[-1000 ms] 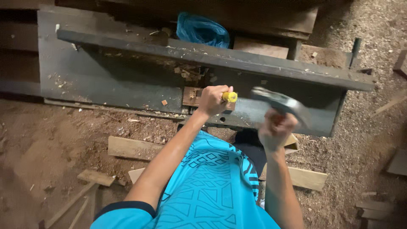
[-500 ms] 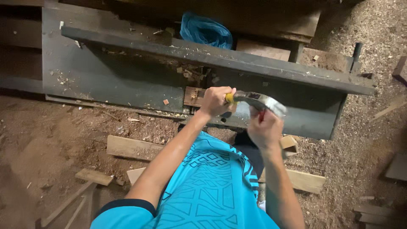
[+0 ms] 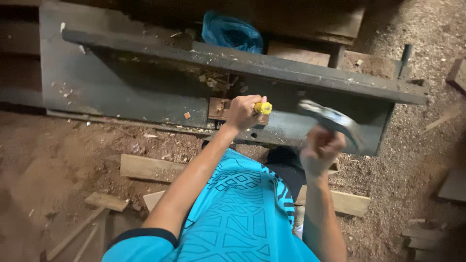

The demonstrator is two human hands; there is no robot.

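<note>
A: Item one, left hand [image 3: 242,112]?

B: My fingers are clenched round a yellow-handled chisel [image 3: 262,107]. Only the yellow butt shows past my fist; the blade is hidden. It lies just in front of the small wood block [image 3: 218,108], which rests against the grey steel beam [image 3: 272,73].

A: Item two, right hand [image 3: 318,151]?

B: Clenched on the hammer [image 3: 330,119], low on the handle. Its metal head is raised to the right of the chisel butt, apart from it and blurred.

A: Handling notes?

B: I judge the hammer head-heavy and rigid; a grip far down the handle suits it. The chisel looks stiff, its plastic handle smooth and likely slippery, so a full fist close under the butt seems best. The block looks light and liable to shift or split.

A: Surroundings, relative to the beam?

B: Blue plastic bag [image 3: 230,33] behind it. Wood chips [image 3: 218,80] on its web, above the block. Offcut planks [image 3: 150,167] on the sawdust-strewn ground in front of it. My turquoise patterned shirt [image 3: 238,218] nearest the camera.
</note>
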